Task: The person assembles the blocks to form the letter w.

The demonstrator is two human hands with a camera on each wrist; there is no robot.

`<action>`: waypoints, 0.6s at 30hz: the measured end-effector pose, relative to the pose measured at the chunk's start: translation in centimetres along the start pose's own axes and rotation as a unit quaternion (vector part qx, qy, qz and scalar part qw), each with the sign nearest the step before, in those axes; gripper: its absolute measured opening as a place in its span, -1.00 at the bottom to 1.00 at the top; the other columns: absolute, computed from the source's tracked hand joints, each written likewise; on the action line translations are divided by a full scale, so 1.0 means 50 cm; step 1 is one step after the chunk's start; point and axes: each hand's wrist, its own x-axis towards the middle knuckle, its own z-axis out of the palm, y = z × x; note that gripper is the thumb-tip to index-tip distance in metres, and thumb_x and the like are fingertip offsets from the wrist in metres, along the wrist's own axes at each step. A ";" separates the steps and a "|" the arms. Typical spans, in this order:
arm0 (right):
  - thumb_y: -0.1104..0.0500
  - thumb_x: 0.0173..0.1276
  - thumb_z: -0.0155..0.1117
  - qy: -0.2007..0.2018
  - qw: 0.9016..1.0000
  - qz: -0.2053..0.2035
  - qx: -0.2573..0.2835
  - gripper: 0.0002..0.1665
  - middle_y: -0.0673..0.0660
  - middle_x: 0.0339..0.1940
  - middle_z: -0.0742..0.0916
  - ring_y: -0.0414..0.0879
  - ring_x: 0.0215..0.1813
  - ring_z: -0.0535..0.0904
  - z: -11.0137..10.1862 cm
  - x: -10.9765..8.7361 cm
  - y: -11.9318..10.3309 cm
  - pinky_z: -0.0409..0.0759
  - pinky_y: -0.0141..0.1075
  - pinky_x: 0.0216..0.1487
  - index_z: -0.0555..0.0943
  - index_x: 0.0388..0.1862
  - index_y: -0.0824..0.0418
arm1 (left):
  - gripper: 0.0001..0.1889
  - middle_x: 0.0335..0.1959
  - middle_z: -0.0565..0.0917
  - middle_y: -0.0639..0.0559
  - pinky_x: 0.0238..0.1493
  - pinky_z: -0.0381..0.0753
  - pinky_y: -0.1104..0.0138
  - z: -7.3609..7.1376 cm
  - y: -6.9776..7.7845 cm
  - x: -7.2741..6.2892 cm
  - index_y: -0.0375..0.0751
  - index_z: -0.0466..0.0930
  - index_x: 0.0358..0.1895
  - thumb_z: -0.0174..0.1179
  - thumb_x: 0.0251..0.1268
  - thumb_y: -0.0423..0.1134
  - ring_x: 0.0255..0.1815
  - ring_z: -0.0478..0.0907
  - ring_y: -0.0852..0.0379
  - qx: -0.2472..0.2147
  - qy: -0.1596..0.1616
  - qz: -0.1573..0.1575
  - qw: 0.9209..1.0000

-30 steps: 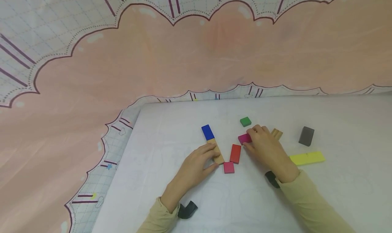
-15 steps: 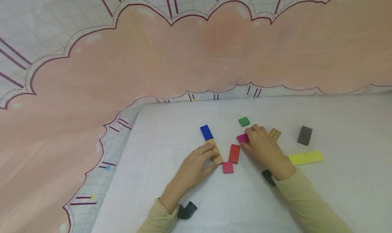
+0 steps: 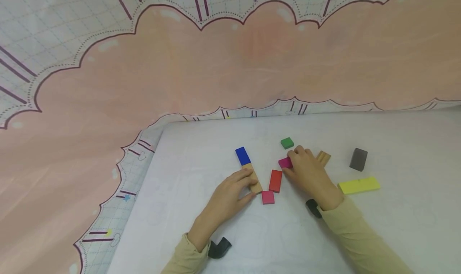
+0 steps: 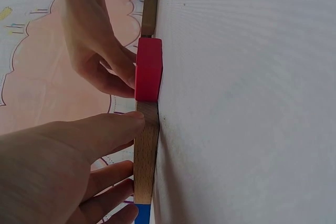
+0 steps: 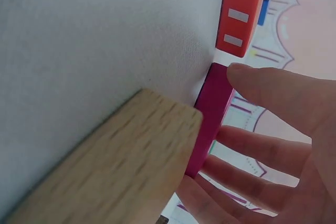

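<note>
In the head view my left hand (image 3: pixel 227 194) rests on a plain wooden block (image 3: pixel 256 186), its fingertips on top and thumb at the near end. A blue block (image 3: pixel 243 156) continues the line at the far end. A pink square block (image 3: pixel 268 197) lies at the wooden block's near corner, with a red block (image 3: pixel 275 180) just beside it. My right hand (image 3: pixel 309 176) holds a magenta block (image 3: pixel 284 162) between thumb and fingers. In the right wrist view that magenta block (image 5: pixel 210 114) lies along the table, partly behind a wooden block (image 5: pixel 115 166).
A small green block (image 3: pixel 287 143) lies beyond the right hand. Farther right are a dark grey block (image 3: pixel 358 159) and a long yellow block (image 3: pixel 359 185). A wooden piece (image 3: pixel 323 158) shows behind the right hand. The white table (image 3: pixel 173 186) borders a patterned cloth (image 3: pixel 216 65).
The right wrist and forearm have shifted slightly left, while the fingers stay at the magenta block. The left hand and the blocks hold their places; the view shifted slightly earlier on.
</note>
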 end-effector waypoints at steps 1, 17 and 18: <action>0.15 0.27 0.43 0.000 1.000 -0.001 0.001 -0.53 0.37 -0.01 0.62 0.23 0.01 0.53 0.000 0.001 0.000 0.63 0.06 0.00 0.59 0.04 0.43 | -0.66 0.36 0.51 0.02 0.41 0.40 0.17 0.000 0.000 0.000 -0.03 0.68 0.10 0.38 0.26 -0.15 0.46 0.36 0.07 0.000 0.000 0.001 1.000; 0.12 0.25 0.47 0.000 1.000 -0.013 0.004 -0.49 0.36 -0.04 0.63 0.18 -0.06 0.55 -0.006 0.009 0.004 0.64 0.01 -0.06 0.61 0.06 0.41 | -0.65 0.36 0.51 0.03 0.41 0.40 0.17 0.000 0.001 0.000 -0.03 0.68 0.11 0.38 0.26 -0.15 0.45 0.36 0.07 0.003 -0.003 -0.005 1.000; 0.12 0.25 0.47 0.001 1.000 -0.014 0.004 -0.49 0.36 -0.04 0.63 0.18 -0.06 0.55 -0.006 0.009 0.003 0.64 0.01 -0.05 0.61 0.06 0.41 | -0.65 0.36 0.51 0.03 0.41 0.40 0.17 0.000 0.001 -0.001 -0.03 0.68 0.11 0.38 0.26 -0.15 0.45 0.36 0.07 0.003 -0.003 -0.005 1.000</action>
